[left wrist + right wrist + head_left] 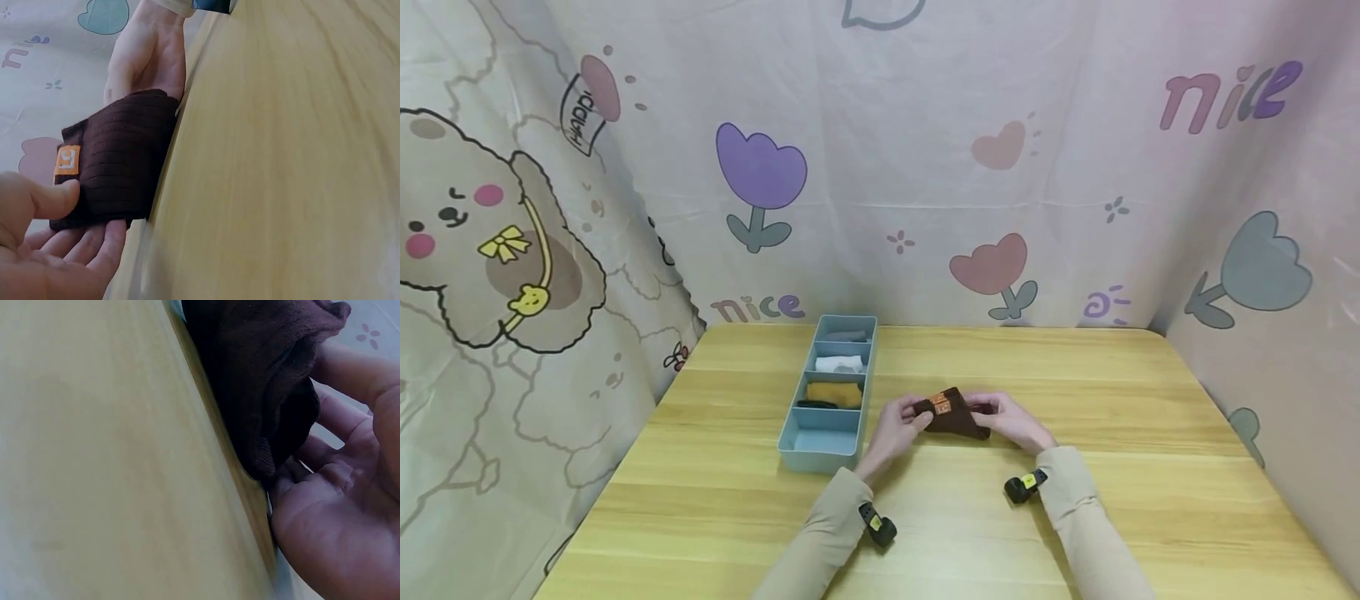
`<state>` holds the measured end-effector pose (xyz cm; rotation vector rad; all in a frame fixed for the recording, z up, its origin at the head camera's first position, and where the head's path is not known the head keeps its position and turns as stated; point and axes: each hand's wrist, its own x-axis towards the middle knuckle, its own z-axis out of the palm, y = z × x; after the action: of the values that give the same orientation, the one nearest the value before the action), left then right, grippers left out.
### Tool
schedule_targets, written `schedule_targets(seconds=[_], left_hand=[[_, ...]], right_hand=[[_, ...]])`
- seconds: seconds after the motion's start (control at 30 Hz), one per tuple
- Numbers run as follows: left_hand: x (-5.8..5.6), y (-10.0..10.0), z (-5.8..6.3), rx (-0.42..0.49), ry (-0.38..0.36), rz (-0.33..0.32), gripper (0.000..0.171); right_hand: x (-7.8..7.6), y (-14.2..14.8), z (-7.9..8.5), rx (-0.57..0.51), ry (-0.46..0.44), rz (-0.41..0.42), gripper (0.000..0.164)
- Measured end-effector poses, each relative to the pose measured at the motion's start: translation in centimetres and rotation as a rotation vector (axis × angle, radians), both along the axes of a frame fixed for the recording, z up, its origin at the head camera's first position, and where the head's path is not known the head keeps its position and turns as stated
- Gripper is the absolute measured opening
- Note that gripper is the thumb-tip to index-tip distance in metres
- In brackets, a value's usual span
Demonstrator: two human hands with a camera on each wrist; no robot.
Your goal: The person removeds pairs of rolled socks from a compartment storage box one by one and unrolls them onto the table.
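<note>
Folded dark-brown ribbed-knit cloth (964, 419) with orange patch (940, 403), just right of centre, lower half of head view, over pale wooden worktop (1150, 417); left hand (895, 427) pinches its left end, thumb by the patch, right hand (1015, 422) grips right end. Looks light, soft, floppy, unlikely to slip or break; best pinched across folded layers at both ends

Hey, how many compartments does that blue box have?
4 in the blue box, near to far: nearest compartment, then those holding mustard cloth, white cloth and, farthest, grey cloth. None appears hidden.
</note>
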<state>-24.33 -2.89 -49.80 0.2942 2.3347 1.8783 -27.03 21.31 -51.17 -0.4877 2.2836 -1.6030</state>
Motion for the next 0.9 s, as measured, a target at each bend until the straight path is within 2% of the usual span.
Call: schedule_targets(seconds=[0.1,0.23,0.37,0.47,0.6,0.7,0.83,0.9], left_hand=[[0.07,-0.22,-0.05,-0.01,-0.014,-0.036,0.028],[0.14,-0.45,-0.09,-0.053,-0.039,-0.087,0.034],[0.15,-0.63,-0.05,-0.074,-0.031,-0.096,0.041],[0.16,-0.66,0.06,-0.071,-0.017,-0.084,0.044],[0.17,-0.57,0.01,-0.025,-0.029,-0.122,0.051],[0.25,-0.59,-0.02,-0.036,-0.037,-0.147,0.044],[0.39,-0.68,-0.04,-0.138,-0.005,-0.133,0.02],[0.4,-0.66,-0.1,-0.172,0.012,-0.135,0.015]], right_hand=[[-0.05,0.07,-0.19,-0.01,0.009,0.019,0.049],[0.05,0.05,-0.15,-0.016,0.004,0.004,0.05],[0.13,-0.09,-0.01,-0.016,0.02,-0.015,0.049],[0.09,-0.16,0.0,-0.009,0.049,-0.016,0.045],[0.1,-0.24,-0.02,-0.003,0.059,-0.022,0.044],[0.2,-0.31,0.0,-0.002,0.049,-0.028,0.043],[0.35,-0.37,0.0,-0.001,0.046,-0.039,0.043],[0.35,-0.43,-0.05,-0.003,0.067,-0.045,0.04]])
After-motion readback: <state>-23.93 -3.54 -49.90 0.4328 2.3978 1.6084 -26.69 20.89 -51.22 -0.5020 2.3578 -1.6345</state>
